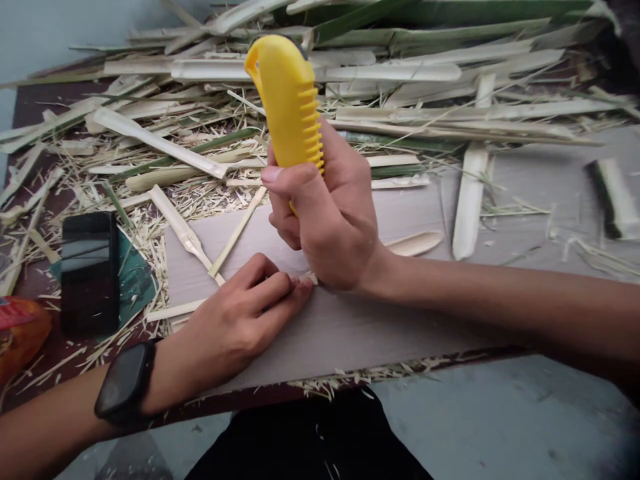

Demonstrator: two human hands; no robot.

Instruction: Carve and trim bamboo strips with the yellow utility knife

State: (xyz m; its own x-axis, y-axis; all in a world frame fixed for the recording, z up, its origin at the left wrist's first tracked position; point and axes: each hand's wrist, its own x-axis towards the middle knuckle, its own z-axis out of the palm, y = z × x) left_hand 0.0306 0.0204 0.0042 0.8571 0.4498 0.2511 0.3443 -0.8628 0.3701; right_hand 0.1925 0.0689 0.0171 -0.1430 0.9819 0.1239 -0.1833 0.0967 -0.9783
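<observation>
My right hand [335, 220] is closed around a yellow utility knife [287, 110], its ribbed handle standing up out of the fist; the blade is hidden. Just left of it, my left hand [245, 310] pinches a thin bamboo strip [311, 277] against the grey board [320, 340]. Only a small end shows at the fingertips. Beyond my right wrist lies a pale spoon-shaped bamboo end [415, 244]; whether it belongs to the pinched strip I cannot tell. A narrow-necked bamboo piece [177, 227] and a thin stick [237, 233] lie crossed beyond my left hand.
Split bamboo pieces [315, 70] and shavings are heaped across the back of the table. At left are a black phone [90, 273] on a green sheet [135, 283] and an orange packet [23, 337]. A bamboo slat [470, 200] and a short dark-edged piece [617, 200] lie right.
</observation>
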